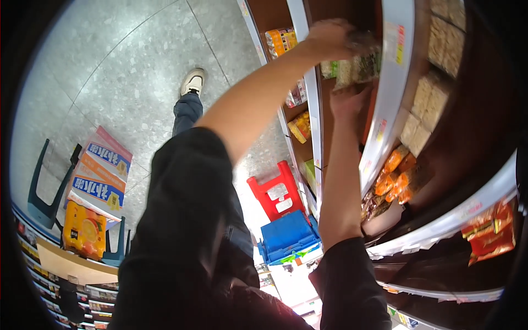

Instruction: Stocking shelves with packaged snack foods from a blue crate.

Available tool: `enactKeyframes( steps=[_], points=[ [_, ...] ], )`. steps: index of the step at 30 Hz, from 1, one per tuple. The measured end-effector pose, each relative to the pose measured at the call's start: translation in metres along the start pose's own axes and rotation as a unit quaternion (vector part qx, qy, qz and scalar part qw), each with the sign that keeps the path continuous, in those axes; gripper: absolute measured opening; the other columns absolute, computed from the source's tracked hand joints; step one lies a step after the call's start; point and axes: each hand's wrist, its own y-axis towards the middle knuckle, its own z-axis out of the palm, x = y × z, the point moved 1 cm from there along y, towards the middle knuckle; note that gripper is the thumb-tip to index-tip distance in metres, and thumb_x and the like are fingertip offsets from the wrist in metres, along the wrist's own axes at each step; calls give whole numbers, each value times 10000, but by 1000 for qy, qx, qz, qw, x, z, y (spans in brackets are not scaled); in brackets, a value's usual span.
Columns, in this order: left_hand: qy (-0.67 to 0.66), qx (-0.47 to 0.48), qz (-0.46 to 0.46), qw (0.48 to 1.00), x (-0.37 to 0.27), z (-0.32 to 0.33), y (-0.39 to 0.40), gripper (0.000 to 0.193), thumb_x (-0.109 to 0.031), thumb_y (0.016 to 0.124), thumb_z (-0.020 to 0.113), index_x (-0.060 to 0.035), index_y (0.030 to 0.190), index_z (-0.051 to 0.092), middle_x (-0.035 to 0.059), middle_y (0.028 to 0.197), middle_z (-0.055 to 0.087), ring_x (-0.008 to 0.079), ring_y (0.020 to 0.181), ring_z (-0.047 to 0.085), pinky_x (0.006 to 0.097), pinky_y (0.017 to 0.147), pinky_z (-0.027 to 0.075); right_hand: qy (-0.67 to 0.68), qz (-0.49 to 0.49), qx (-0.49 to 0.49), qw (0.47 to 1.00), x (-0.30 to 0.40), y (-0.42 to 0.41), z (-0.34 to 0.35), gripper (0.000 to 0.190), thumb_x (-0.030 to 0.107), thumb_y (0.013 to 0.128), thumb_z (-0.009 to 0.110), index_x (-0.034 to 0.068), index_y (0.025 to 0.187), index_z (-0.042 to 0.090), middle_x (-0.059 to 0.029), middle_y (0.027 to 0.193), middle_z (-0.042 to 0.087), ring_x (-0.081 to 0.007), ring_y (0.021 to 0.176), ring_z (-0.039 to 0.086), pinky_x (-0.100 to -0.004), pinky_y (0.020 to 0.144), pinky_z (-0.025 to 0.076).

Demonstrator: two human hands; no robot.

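Note:
My left hand point(332, 35) reaches into a store shelf at the upper right, its fingers blurred. Against those fingers is a dark, shiny shape, too blurred to name. Just below, my right hand point(348, 103) is at the near side of a group of clear packaged food packs point(346, 74), pale with some green. These packs stand on the brown shelf board point(326, 93) between the two hands. The right fingers are partly hidden by the packs and blur, so their grip is unclear.
Pale block-shaped packs point(431, 97) and orange-wrapped packs point(398, 175) sit on the neighbouring shelf behind a white price rail point(392, 78). A red plastic stool point(278, 192) and a blue crate point(286, 233) are beside me. Printed cartons point(99, 177) stand at left.

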Motion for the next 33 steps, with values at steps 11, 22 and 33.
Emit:
enactKeyframes(
  steps=[11, 22, 33],
  points=[
    [337, 228, -335, 850, 140, -328, -508, 586, -365, 773, 610, -16, 1226, 478, 265, 1169, 507, 397, 1102, 470, 425, 923, 404, -483, 104, 195, 847, -197, -281, -293, 596, 380, 834, 574, -37, 1246, 463, -203, 1227, 518, -260, 1168, 471, -321, 983, 354],
    [448, 331, 33, 830, 61, -238, -512, 278, -231, 792, 472, 4, 702, 590, 182, 742, 627, 380, 682, 580, 468, 640, 462, -434, -110, -9, 894, -403, -320, -592, 235, 222, 818, 466, 56, 777, 627, -121, 695, 609, -235, 586, 599, -369, 562, 493],
    [103, 556, -39, 824, -216, 134, -394, 226, -217, 852, 537, -49, 988, 604, 3, 730, 545, 87, 623, 488, 232, 526, 386, 223, 74, -287, 929, -418, -405, -585, 344, 292, 754, 573, 18, 950, 641, -110, 770, 626, -217, 649, 602, -348, 568, 476]
  ],
)
